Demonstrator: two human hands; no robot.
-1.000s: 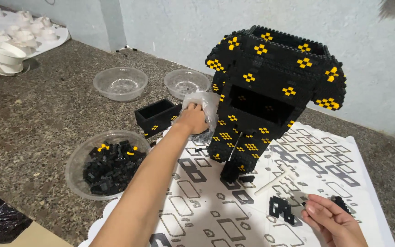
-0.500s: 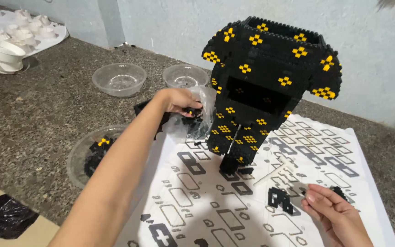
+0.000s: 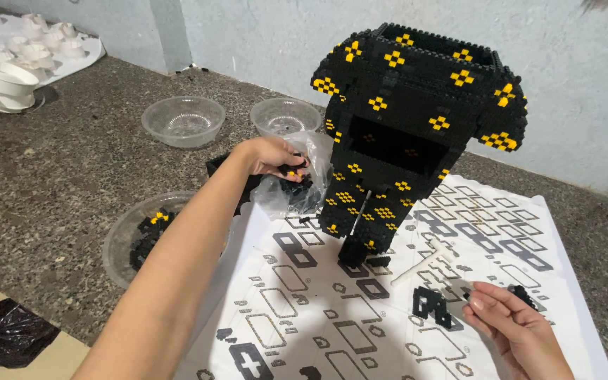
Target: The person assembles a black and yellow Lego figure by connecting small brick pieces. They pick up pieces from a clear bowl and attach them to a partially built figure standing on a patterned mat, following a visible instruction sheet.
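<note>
A tall model built of black bricks with yellow dots [image 3: 416, 134] stands on a white instruction sheet [image 3: 388, 317]. My left hand [image 3: 272, 156] reaches across to the model's left side and grips a clear plastic bag [image 3: 297, 186] holding small black and yellow bricks. My right hand [image 3: 518, 334] rests at the sheet's lower right with its fingers pinched on a small black piece [image 3: 522, 295]. A small black brick assembly [image 3: 432, 306] lies on the sheet just left of that hand.
A clear bowl with black and yellow bricks [image 3: 142, 236] sits left of the sheet, partly behind my arm. Two empty clear bowls [image 3: 183, 121] [image 3: 284, 116] stand further back. White cups and dishes [image 3: 15, 67] fill the far left. A black bag [image 3: 5, 331] lies at the lower left.
My left hand has lifted the plastic bag off the counter and pulled it open beside the model. The right hand has shifted slightly on the sheet.
</note>
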